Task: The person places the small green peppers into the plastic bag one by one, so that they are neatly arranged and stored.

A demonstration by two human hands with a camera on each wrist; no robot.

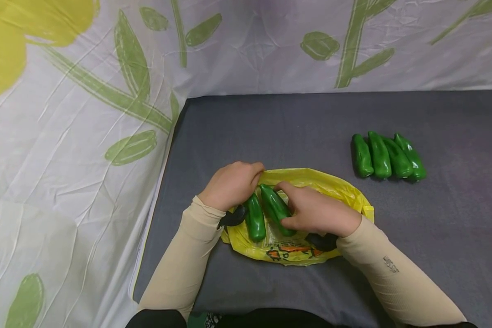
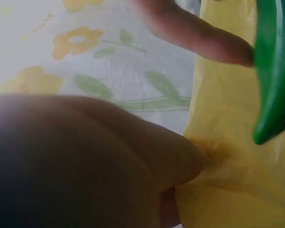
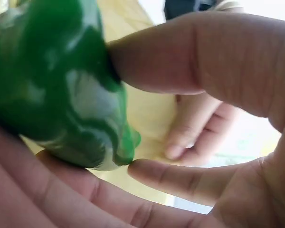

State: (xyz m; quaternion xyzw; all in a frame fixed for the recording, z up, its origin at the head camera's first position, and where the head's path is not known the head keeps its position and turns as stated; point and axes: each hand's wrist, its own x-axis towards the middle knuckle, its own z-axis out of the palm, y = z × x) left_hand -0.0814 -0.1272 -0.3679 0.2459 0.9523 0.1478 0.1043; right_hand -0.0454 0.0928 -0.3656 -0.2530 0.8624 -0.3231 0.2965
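Note:
A yellow plastic bag [image 1: 344, 187] lies with its mouth spread wide in front of the person. At its left rim, my left hand [image 1: 232, 183] pinches the plastic between thumb and fingers; the left wrist view shows the thumb [image 2: 180, 164] against the yellow film. My right hand [image 1: 317, 210] holds a glossy green pepper [image 1: 275, 207] over the bag's mouth. Thumb and fingers surround that pepper [image 3: 52, 80] in the right wrist view. Just left of it, a second green pepper [image 1: 255, 221] lies in the bag, partly covered by my left hand's wrist strap.
Several more green peppers [image 1: 380, 157] lie side by side on the dark grey tabletop [image 1: 270, 132], to the right beyond the bag. A white sheet [image 1: 77, 182] printed with leaves and flowers hangs along the left and back edges. Black straps [image 1: 233, 215] circle both wrists.

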